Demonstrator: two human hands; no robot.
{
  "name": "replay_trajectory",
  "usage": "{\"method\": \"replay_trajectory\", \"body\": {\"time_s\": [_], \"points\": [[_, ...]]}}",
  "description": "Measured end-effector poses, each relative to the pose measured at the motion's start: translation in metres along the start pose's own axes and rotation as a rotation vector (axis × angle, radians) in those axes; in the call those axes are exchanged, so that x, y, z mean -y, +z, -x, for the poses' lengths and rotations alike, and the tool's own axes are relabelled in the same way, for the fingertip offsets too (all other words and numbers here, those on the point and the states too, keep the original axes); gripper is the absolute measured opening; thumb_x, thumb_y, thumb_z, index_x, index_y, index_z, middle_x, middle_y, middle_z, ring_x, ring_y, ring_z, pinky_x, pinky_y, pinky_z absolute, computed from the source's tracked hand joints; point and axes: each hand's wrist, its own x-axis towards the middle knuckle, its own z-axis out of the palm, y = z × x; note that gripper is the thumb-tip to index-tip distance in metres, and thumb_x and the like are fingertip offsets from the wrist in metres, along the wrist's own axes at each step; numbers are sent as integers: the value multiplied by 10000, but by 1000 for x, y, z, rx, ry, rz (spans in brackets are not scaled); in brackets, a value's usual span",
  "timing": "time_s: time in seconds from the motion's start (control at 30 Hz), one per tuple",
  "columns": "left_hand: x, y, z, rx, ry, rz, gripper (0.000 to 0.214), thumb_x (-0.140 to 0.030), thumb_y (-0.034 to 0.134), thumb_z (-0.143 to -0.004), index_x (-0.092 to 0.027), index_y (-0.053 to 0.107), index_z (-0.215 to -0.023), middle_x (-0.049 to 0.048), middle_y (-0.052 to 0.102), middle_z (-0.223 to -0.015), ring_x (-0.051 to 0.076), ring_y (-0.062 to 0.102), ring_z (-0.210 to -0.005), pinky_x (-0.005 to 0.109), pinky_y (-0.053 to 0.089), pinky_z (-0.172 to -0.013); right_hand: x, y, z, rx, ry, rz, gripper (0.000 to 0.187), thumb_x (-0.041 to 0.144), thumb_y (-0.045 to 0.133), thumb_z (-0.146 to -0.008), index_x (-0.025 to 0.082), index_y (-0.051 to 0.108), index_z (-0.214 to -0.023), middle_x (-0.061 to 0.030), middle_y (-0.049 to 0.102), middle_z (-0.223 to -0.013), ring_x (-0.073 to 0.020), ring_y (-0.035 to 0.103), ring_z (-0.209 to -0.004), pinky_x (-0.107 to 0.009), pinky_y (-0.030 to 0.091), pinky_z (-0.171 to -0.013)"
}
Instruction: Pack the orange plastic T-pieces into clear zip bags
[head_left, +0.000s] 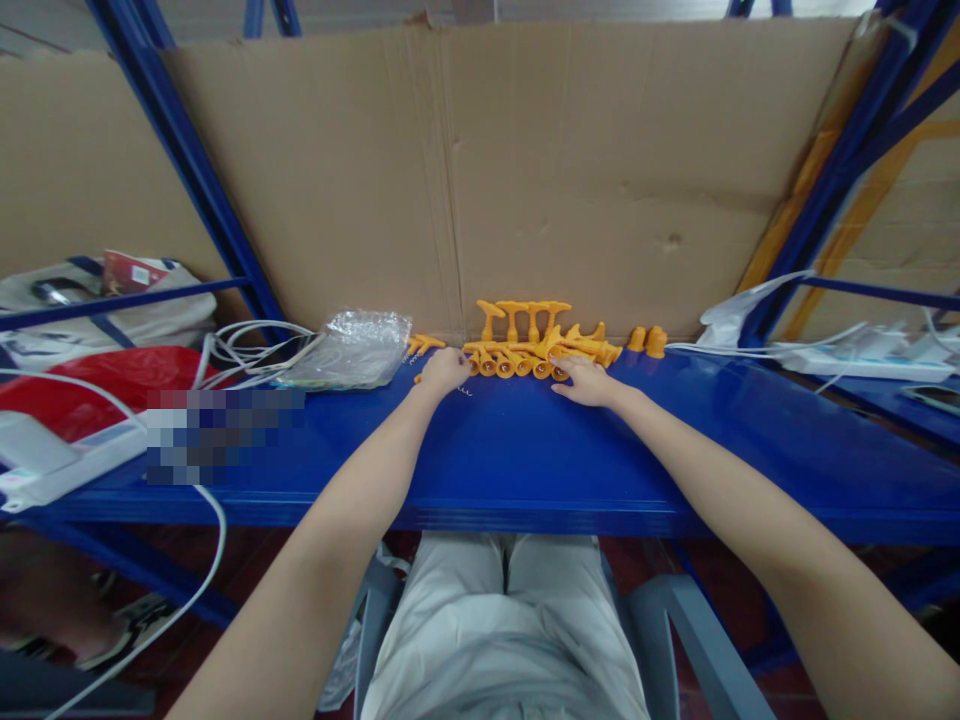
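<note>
A row of orange plastic T-handled parts [536, 345] lies and stands at the back of the blue shelf [525, 460], against the cardboard wall. My left hand [444, 372] rests at the row's left end, fingers curled down on the shelf beside a small metal spiral; what it holds, if anything, is hidden. My right hand [589, 381] lies flat with fingers stretched toward the lying parts, its fingertips touching the row's front. Two orange caps [647, 341] stand just right of the row. One more orange part [422, 345] lies to the left.
A crumpled clear plastic bag [349, 348] and coiled white cables [247, 350] lie at left, with a red bag [82, 390] and a white power strip [67, 460]. Another white power strip [847, 362] sits right. Blue rack posts [202, 200] flank the cardboard backing [525, 170].
</note>
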Motion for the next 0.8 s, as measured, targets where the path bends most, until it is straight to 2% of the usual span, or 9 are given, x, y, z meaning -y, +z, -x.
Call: {"method": "replay_trajectory", "body": {"time_s": [0.2,0.37,0.47,0.57,0.7,0.8], "points": [[-1,0,0,10,12,-22,341,-199,460,-871,-185,775,-1000,113,749,-1095,244,679,-1077,289,507,-941,-4,3,-3,-20,-15,-33,551,279,633,-859,191,567,-1400,-134,533,-1454,-325,444,-1387,-510,369,-1128],[-1,0,0,18,19,-31,335,-212,464,-867,-191,770,-1001,98,753,-1092,232,678,-1071,271,506,-924,-10,0,-9,-103,6,-187,355,255,646,-843,207,715,-1187,-105,673,-1282,-298,584,-1254,-448,425,-1086],[0,1,-1,22,22,-35,334,-221,468,-860,-198,773,-994,88,756,-1081,222,682,-1057,255,506,-913,-20,-9,-10,-212,117,-244,258,267,620,-856,213,753,-1071,-89,731,-1156,-278,645,-1157,-416,462,-1038],[0,2,-1,22,23,-30,332,-230,467,-867,-198,771,-996,89,757,-1076,228,683,-1052,264,511,-905,-37,-22,-9,-348,263,-213,265,249,557,-875,204,754,-1047,-95,734,-1136,-278,652,-1133,-412,471,-1017],[-1,1,-1,19,36,-28,340,-222,458,-877,-174,765,-1013,114,753,-1075,250,687,-1044,291,517,-899,-73,-33,-1,-477,456,-118,369,192,499,-863,138,688,-1175,-174,646,-1288,-307,583,-1230,-449,449,-1040],[-1,1,-1,21,40,-25,343,-204,456,-871,-160,767,-1010,128,751,-1073,262,686,-1045,300,520,-898,-106,-28,6,-484,538,-85,433,203,498,-861,130,617,-1271,-206,595,-1337,-343,542,-1272,-499,452,-1030]]}}
